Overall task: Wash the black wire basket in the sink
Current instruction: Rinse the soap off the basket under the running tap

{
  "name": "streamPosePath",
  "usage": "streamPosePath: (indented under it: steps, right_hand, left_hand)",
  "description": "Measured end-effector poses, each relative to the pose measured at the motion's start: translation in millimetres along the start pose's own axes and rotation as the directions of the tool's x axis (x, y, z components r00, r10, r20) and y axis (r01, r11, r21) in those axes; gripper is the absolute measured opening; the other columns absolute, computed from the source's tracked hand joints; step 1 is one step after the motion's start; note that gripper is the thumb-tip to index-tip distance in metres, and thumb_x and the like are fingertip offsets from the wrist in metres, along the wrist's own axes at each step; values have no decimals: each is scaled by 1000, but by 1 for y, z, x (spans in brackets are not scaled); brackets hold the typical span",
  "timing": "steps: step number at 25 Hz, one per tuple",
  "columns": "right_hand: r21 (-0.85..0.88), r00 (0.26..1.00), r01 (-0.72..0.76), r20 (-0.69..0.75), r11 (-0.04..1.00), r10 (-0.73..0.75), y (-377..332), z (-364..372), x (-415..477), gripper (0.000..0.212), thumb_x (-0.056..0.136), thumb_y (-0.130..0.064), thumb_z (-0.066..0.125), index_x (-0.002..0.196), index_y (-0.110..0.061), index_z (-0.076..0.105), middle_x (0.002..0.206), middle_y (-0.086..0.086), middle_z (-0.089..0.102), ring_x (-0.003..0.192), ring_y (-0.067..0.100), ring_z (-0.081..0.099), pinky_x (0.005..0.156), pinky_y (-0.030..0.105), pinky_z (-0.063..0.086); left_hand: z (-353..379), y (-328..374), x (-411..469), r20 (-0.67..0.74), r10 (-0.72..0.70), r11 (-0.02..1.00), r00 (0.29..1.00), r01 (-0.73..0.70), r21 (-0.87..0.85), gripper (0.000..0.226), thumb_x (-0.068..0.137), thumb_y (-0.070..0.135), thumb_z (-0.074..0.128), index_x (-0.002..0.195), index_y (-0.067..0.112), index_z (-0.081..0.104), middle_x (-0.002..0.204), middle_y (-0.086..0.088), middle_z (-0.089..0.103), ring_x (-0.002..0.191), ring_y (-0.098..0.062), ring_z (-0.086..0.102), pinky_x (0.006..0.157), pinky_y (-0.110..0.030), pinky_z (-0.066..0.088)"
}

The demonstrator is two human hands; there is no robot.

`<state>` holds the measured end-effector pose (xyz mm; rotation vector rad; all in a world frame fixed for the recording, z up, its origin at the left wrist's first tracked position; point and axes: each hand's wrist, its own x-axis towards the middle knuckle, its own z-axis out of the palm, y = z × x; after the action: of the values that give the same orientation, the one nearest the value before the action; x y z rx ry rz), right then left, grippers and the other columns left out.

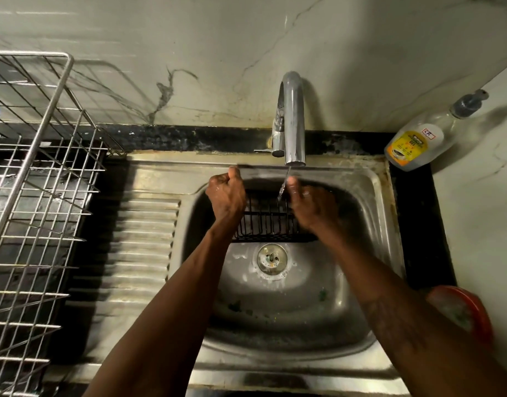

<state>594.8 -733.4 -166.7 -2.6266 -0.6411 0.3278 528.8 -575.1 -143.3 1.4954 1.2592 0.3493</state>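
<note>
The black wire basket is held over the steel sink, under the tap. A thin stream of water falls from the spout onto it. My left hand grips the basket's left end, fingers curled round its rim. My right hand is at the basket's right end, blurred by motion, with the thumb up by the water stream; its fingers appear to hold the wires. The far part of the basket is hidden behind both hands.
A steel wire dish rack stands on the counter at the left, beside the ribbed drainboard. A soap bottle with a yellow label leans at the back right. A red bowl sits at the sink's right edge. The drain lies below the basket.
</note>
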Motion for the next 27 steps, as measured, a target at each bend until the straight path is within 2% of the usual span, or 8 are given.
streamPosePath:
  steps: [4, 9, 15, 18, 20, 23, 25, 27]
  right_hand:
    - [3, 961, -233, -153, 973, 231, 8, 7, 9, 74, 108, -51, 15, 66, -13, 63, 67, 9, 67, 65, 26, 65, 66, 33, 49]
    - [99, 966, 132, -236, 986, -106, -80, 21, -15, 50, 109, -38, 24, 93, -23, 70, 89, -4, 73, 86, 15, 65, 85, 36, 46]
    - [-107, 992, -109, 48, 988, 115, 21, -10, 2, 80, 105, -59, 13, 53, -16, 55, 53, -2, 53, 53, 14, 53, 66, 30, 43]
    - [-286, 999, 24, -36, 958, -36, 7, -17, 9, 66, 107, -48, 24, 52, -18, 46, 49, -3, 44, 48, 16, 48, 57, 30, 36]
    - [-406, 994, 80, -37, 910, -104, -15, -19, 13, 55, 105, -40, 33, 54, -20, 40, 50, -5, 39, 48, 16, 44, 55, 29, 31]
    - [-485, 993, 115, 24, 867, -118, -42, -18, 7, 50, 102, -34, 44, 55, -18, 51, 49, -4, 45, 47, 16, 48, 53, 27, 40]
    - [-495, 993, 115, 33, 861, -114, -51, -17, 4, 53, 106, -36, 37, 67, -16, 66, 59, 1, 58, 56, 20, 57, 59, 30, 44]
    - [-412, 995, 96, 40, 906, -87, -58, -25, 4, 54, 107, -44, 30, 77, -20, 69, 67, 0, 57, 61, 18, 55, 62, 29, 38]
  left_hand:
    - [0, 9, -3, 18, 120, 980, 993, -122, 157, 47, 104, 41, 39, 110, 0, 60, 109, -18, 63, 102, -28, 59, 91, -33, 44]
    - [7, 9, -3, 49, 111, 994, 993, -111, -2, 43, 100, 34, 51, 67, 9, 61, 64, -4, 62, 52, 1, 58, 52, -13, 44]
    - [-3, -33, 17, 6, -55, 991, 998, 56, -125, 54, 89, 54, 64, 111, 5, 63, 108, -10, 66, 91, -16, 65, 83, -27, 57]
    - [-8, -41, 18, 64, -71, 978, 995, 82, -192, 52, 85, 60, 69, 102, 11, 68, 99, -6, 73, 87, -15, 70, 82, -31, 59]
    - [-12, -48, 15, 143, 103, 994, 984, -109, 32, 52, 86, 69, 60, 88, 19, 73, 83, 1, 74, 77, -10, 70, 75, -29, 59]
    - [-2, -50, -2, 218, 411, 732, 885, -463, 500, 63, 97, 66, 39, 73, 20, 73, 61, 3, 68, 54, -11, 61, 67, -29, 52]
    - [14, -38, -19, 235, 487, 670, 841, -532, 517, 65, 105, 50, 39, 58, 15, 66, 54, -2, 65, 47, -17, 52, 63, -30, 43]
    - [20, -25, -31, 202, 405, 813, 892, -452, 367, 63, 104, 44, 45, 49, 16, 58, 51, -2, 64, 45, -17, 54, 61, -28, 42]
